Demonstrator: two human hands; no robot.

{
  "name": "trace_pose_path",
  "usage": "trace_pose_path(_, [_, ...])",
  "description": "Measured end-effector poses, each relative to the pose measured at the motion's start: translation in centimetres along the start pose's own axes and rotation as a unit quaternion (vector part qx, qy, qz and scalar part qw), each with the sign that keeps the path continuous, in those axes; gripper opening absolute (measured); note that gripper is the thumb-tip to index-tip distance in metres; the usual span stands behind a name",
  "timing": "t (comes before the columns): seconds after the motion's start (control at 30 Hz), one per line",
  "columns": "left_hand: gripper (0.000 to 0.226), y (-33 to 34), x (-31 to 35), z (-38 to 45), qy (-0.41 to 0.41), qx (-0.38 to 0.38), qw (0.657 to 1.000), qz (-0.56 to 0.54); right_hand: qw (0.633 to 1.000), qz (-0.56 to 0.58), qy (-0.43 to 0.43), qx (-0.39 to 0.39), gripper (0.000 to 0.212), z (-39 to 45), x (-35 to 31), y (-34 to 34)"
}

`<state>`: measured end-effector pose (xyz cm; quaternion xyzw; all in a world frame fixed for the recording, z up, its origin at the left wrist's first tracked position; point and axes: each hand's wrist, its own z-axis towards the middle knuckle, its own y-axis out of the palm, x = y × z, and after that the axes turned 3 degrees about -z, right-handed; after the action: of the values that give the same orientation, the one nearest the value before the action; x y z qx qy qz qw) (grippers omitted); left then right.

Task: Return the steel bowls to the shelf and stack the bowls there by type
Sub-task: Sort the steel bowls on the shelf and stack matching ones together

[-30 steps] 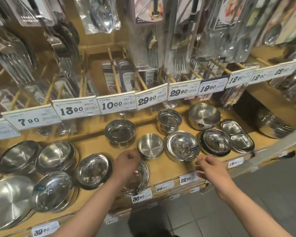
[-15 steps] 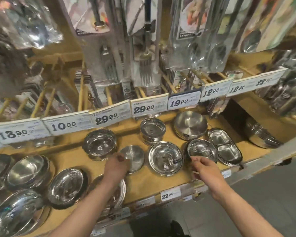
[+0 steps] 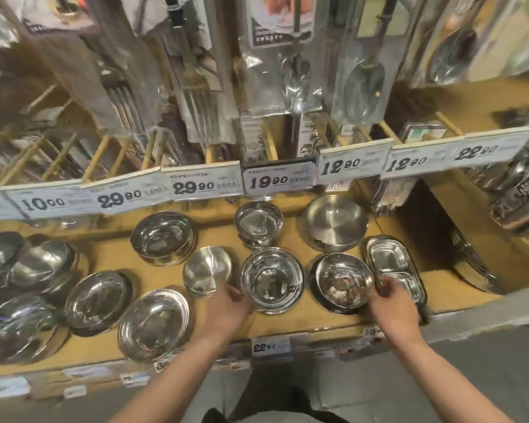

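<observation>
Both forearms are bare to the elbows, with no sleeves, and the left hand (image 3: 226,309) and right hand (image 3: 393,303) wear nothing.

one head view looks down, close, at the shelf (image 3: 287,326) front.

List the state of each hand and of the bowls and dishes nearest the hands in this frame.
Left hand: resting at the near rim of the middle bowl, grip unclear.
Right hand: fingers pinching the rim of the right bowl.
Small flat dish: upright, untouched.
Two-compartment dish: empty, beside the right hand.
Shallow plate: empty, near shelf edge.
</observation>
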<state>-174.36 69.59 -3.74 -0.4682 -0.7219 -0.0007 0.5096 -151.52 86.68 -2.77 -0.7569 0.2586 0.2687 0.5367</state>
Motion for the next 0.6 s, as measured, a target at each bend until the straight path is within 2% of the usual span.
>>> trace_pose_path(0.17, [0.017, 2.1, 0.1, 0.0, -0.027, 0.028, 0.999, -0.022, 0.995, -0.077, -0.017, -0.065, 0.037, 1.1, 0.5, 0.3])
trace_pose_path(0.4, [0.026, 3.4, 0.1, 0.4, -0.058, 0.052, 0.997, 0.003, 0.989, -0.13, -0.014, -0.069, 0.042, 1.6, 0.3, 0.3])
trace_pose_path(0.53, [0.03, 3.4, 0.4, 0.5, -0.101, 0.058, 0.992, -0.039, 0.991, -0.115, -0.008, -0.075, 0.037, 1.6, 0.2, -0.2])
trace_pose_path(0.6, [0.031, 3.3, 0.7, 0.6, -0.128, 0.048, 0.984, -0.111, 0.992, -0.105, -0.008, -0.076, 0.041, 1.5, 0.0, -0.6])
